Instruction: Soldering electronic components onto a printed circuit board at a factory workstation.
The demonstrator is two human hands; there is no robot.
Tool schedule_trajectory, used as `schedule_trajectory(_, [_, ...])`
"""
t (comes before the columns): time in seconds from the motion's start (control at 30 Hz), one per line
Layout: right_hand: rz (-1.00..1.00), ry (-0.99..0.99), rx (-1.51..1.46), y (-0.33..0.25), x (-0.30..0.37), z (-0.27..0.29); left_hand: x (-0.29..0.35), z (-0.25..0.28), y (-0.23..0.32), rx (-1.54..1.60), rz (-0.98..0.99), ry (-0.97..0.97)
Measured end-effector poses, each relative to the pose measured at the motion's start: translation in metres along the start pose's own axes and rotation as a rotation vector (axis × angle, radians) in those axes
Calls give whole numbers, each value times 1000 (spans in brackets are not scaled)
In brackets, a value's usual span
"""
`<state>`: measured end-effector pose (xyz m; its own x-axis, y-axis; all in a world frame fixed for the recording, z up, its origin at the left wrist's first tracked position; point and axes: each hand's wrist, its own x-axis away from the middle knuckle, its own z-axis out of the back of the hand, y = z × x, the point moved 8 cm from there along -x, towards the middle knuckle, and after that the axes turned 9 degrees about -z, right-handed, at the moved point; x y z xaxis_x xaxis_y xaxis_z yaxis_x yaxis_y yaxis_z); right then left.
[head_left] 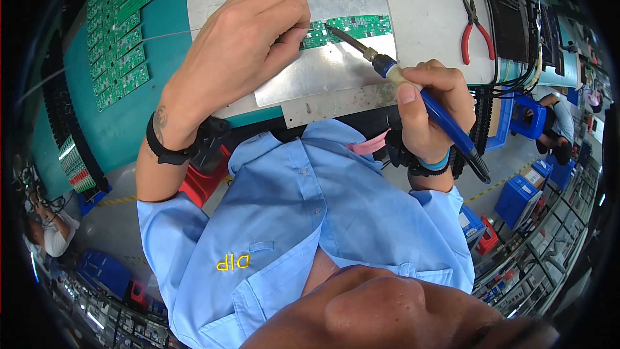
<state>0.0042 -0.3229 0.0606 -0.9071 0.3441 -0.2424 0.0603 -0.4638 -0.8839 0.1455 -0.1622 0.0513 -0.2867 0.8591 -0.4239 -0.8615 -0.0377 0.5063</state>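
My right hand (439, 100) is closed around the handle of a blue soldering iron (383, 64). The iron slants up and to the left, and its tip meets the green circuit board (369, 26). At the board's left end, my left hand (239, 42) is closed in a pinch, its fingertips close to the tip. A thin solder wire (169, 35) runs in from the left and disappears behind this hand; its end is hidden. Beneath the board lies a shiny metal plate (310, 81).
Panels of green circuit boards (106, 68) lie on the teal mat (165, 81) at the left. Red-handled pliers (475, 29) rest right of the plate, near black cables (494, 32). A black rack (71, 116) with boards stands far left. Other people sit farther off on both sides.
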Motion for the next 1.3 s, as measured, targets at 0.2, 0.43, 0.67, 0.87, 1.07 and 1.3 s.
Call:
schedule_trajectory(0.2, [-8, 77, -43, 6, -8, -8, -2, 2, 1, 15, -5, 33])
schedule_trajectory(0.43, [321, -58, 300, -3, -38, -45, -2, 5, 7, 66, -43, 80])
schedule_trajectory(0.67, [338, -113, 309, -1, -40, -53, 2, 0, 3, 46, -3, 53])
schedule_trajectory(0.87, [323, -130, 290, 4, -42, -55, 2, -1, 0, 45, -9, 78])
schedule_trajectory(1.07, [313, -146, 270, 5, -44, -53, 0, 0, 0, 50, 3, 69])
schedule_trajectory(1.3, [301, -119, 276, -3, -43, -50, -3, 1, 4, 69, 8, 41])
